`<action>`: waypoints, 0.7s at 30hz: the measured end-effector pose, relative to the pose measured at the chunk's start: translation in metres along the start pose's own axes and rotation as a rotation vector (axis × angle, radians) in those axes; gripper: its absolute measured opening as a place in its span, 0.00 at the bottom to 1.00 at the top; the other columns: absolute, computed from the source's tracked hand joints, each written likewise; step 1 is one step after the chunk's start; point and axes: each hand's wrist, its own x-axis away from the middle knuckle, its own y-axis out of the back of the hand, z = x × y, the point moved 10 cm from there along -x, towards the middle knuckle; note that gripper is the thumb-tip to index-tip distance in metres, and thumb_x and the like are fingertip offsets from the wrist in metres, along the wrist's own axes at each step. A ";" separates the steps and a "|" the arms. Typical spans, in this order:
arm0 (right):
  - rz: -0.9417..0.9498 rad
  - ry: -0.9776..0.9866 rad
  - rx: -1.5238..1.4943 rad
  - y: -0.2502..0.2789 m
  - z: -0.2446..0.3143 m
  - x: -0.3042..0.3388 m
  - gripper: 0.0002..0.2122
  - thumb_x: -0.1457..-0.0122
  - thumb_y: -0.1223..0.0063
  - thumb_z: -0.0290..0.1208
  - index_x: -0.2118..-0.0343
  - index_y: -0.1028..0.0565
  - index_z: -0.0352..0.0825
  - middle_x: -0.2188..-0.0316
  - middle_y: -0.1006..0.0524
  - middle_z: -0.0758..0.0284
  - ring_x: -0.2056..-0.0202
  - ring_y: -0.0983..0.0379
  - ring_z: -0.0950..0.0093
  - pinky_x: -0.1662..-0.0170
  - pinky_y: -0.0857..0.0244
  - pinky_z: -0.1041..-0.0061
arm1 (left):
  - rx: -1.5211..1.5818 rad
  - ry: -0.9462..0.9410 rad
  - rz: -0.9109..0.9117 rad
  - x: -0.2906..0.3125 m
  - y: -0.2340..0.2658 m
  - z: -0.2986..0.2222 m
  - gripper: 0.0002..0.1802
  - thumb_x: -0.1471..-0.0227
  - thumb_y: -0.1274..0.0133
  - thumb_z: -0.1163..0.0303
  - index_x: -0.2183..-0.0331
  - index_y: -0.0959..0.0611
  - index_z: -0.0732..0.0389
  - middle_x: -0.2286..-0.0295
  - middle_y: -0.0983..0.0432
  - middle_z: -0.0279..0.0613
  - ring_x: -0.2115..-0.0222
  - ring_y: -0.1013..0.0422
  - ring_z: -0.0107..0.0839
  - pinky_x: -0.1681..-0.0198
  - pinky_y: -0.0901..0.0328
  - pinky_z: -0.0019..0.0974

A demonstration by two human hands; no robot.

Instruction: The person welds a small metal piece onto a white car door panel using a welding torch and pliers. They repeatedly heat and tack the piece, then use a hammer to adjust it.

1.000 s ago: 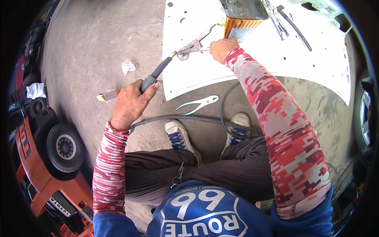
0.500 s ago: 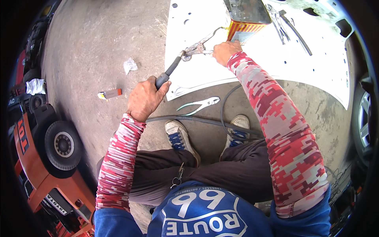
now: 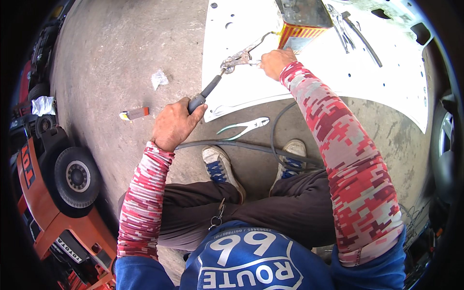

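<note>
My left hand (image 3: 175, 122) is wrapped round the black handle (image 3: 196, 102) of a torch-like tool, its narrow metal tip at the lower end of worn metal locking pliers (image 3: 238, 60). Whether tip and pliers touch, I cannot tell. The pliers lie over a white sheet-metal panel (image 3: 309, 77), and a thin curved arm of theirs reaches up to a red-and-yellow tin (image 3: 302, 34). My right hand (image 3: 277, 63) is closed beside the tin. From its fingers a short silvery piece (image 3: 254, 63) sticks out toward the pliers; its other end is hidden.
Green-handled slip-joint pliers (image 3: 244, 128) and a black cable (image 3: 241, 145) lie on the concrete by my shoes. More pliers (image 3: 342, 29) and a black-handled hammer-like tool (image 3: 362, 39) rest on the panel. Crumpled plastic (image 3: 159, 79) and a small box (image 3: 135, 114) are at left, beyond an orange forklift (image 3: 58, 203).
My left hand and the black-handled tool have shifted slightly down and left. My right hand and the locking pliers have hardly moved.
</note>
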 end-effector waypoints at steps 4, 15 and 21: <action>-0.025 0.029 -0.061 -0.002 0.001 0.001 0.18 0.30 0.53 0.43 0.56 0.18 0.34 0.59 0.16 0.53 0.52 0.20 0.56 0.47 0.32 0.54 | -0.032 0.010 0.034 -0.005 -0.009 0.004 0.34 0.38 0.49 0.41 0.68 0.15 0.68 0.83 0.22 0.51 0.81 0.21 0.44 0.76 0.27 0.46; -0.119 0.092 -0.196 -0.002 -0.011 0.013 0.17 0.31 0.52 0.42 0.59 0.21 0.29 0.60 0.19 0.48 0.54 0.21 0.52 0.49 0.31 0.53 | -0.028 0.007 0.040 -0.006 -0.011 0.009 0.34 0.38 0.48 0.40 0.68 0.15 0.67 0.82 0.21 0.49 0.81 0.21 0.44 0.75 0.26 0.46; -0.174 0.086 -0.174 0.003 -0.028 0.024 0.15 0.32 0.48 0.42 0.58 0.22 0.33 0.58 0.18 0.55 0.50 0.22 0.56 0.44 0.38 0.51 | 0.025 0.043 -0.020 0.000 0.005 0.022 0.35 0.39 0.48 0.39 0.68 0.16 0.69 0.83 0.22 0.50 0.82 0.21 0.44 0.77 0.26 0.46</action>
